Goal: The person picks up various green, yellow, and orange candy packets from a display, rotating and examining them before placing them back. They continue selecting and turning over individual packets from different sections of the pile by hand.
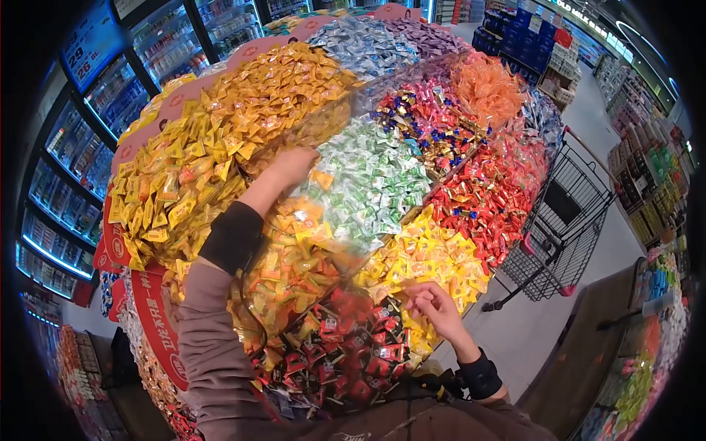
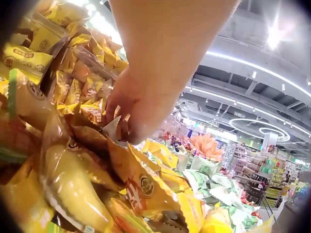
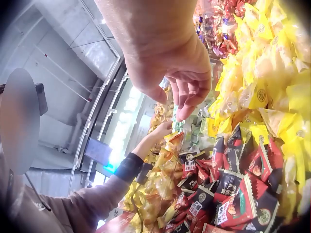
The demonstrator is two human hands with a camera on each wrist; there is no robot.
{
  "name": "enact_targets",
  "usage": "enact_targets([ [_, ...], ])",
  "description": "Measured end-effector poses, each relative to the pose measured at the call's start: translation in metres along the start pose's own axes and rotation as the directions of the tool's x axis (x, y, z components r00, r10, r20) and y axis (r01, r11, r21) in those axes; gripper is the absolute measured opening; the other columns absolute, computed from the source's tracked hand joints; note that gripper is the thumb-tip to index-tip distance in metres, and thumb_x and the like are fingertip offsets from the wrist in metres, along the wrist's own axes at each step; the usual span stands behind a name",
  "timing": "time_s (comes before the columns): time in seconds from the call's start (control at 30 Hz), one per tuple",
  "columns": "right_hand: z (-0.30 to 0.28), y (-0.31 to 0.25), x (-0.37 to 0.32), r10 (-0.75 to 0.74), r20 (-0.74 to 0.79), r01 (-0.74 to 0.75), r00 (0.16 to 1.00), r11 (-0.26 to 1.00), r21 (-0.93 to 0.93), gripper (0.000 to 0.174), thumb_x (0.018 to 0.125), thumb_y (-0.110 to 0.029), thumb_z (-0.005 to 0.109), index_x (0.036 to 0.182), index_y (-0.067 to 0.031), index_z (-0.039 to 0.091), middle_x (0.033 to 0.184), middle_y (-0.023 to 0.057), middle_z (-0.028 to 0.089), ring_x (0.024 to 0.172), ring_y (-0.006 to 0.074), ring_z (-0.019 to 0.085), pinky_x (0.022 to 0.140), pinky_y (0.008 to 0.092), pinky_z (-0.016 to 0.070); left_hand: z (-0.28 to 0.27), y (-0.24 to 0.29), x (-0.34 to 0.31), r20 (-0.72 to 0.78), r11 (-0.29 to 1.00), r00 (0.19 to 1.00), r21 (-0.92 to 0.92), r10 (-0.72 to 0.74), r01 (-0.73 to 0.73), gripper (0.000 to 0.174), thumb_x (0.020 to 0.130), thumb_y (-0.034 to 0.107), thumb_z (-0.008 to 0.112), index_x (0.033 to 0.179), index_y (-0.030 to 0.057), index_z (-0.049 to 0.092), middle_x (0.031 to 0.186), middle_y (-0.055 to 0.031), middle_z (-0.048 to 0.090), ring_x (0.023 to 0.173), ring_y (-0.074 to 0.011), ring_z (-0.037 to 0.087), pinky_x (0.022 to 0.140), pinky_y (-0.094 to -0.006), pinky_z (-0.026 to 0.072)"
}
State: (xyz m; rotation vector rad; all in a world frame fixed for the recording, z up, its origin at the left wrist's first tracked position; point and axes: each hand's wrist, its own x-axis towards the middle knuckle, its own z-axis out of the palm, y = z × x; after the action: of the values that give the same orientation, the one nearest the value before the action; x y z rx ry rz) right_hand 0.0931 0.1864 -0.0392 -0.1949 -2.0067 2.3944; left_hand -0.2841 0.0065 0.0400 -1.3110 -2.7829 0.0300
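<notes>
Two hands are over the candy stand [image 1: 157,323] — the left hand [image 1: 296,166] among yellow-wrapped candies [image 2: 150,187], by the green-and-white candies' [image 1: 375,176] left edge; whether it grips one, I cannot tell. The right hand [image 1: 435,309], loosely curled and empty, hovers toward the stand's near right edge. Likely step: picking — next calls for a light fingertip pinch.
</notes>
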Motion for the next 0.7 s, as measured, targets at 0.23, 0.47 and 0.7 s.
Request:
enact_targets([
  [0.23, -0.002, -0.001, -0.008, -0.028, -0.014, 0.028, 1.000, 0.999, 0.034, 0.020, 0.088, -0.009, 0.043, 0.107, -0.0029, 0.046, 0.081, 0.0054, 0.058, 0.067, 0.0075, 0.052, 0.061, 0.0197, 0.0419, 0.006, 0.009, 0.012, -0.035, 0.994, 0.999, 0.107, -0.036, 0.040, 0.018, 0.076, 0.007, 0.046, 0.093, 0.0033, 0.053, 0.096, -0.0179, 0.052, 0.085, -0.0323, 0.056, 0.071, -0.0409, 0.0458],
  [0.47, -0.002, -0.002, -0.015, -0.071, -0.020, 0.072, 0.997, 0.995, 0.065, 0.021, 0.089, -0.012, 0.044, 0.108, -0.0032, 0.046, 0.081, 0.0043, 0.058, 0.063, 0.0067, 0.052, 0.056, 0.0191, 0.0402, -0.024, 0.022, -0.009, -0.266, 0.989, 0.959, -0.132, -0.101, 0.068, 0.015, 0.078, 0.010, 0.046, 0.091, 0.0024, 0.050, 0.096, -0.0180, 0.049, 0.083, -0.0340, 0.055, 0.069, -0.0423, 0.0443],
  [0.7, 0.000, -0.016, -0.018, -0.044, -0.009, 0.045, 0.999, 0.997, 0.059, 0.021, 0.088, -0.013, 0.047, 0.106, -0.0034, 0.047, 0.082, 0.0028, 0.056, 0.073, 0.0062, 0.051, 0.065, 0.0202, 0.0417, -0.051, 0.133, -0.073, -0.163, 0.286, 0.968, -0.952, -0.189, -0.105, 0.014, 0.087, 0.016, 0.050, 0.085, 0.0024, 0.047, 0.066, 0.0003, 0.049, 0.057, -0.0050, 0.046, 0.053, -0.0187, 0.0370],
])
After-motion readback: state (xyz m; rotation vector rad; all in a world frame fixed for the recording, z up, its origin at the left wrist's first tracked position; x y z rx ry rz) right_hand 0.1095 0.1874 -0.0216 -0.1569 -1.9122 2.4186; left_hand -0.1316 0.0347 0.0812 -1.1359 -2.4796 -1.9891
